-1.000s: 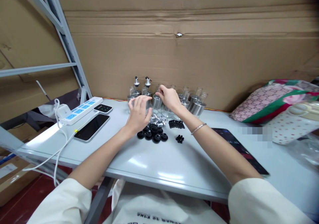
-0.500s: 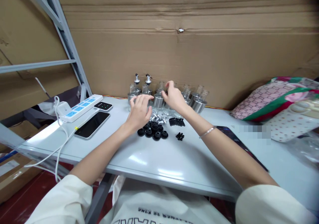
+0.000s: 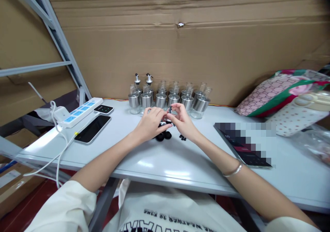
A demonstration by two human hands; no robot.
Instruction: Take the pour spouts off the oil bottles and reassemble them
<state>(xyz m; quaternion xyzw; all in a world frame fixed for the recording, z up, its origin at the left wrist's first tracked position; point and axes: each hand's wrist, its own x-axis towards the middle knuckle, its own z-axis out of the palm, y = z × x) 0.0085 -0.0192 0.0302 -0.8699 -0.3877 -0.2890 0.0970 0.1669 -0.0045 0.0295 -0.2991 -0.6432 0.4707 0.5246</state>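
Head: L grip (image 3: 150,123), R grip (image 3: 183,121) at blk pc (image 3: 170,109)

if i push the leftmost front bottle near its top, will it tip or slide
The leftmost front bottle might tip, since it stands upright and taller than wide. Its smooth, shiny metal-looking band may feel slippery. The clear, glass-like neck suggests it's stiff and probably breakable.

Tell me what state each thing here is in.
Left hand: fingers curled, grip unclear
Right hand: pinching small black part
Two back-left bottles: upright, pourers fitted
Other bottles: upright, no pourers
Phone: flat, screen dark
Small box: lights on
Tablet: flat, screen lit
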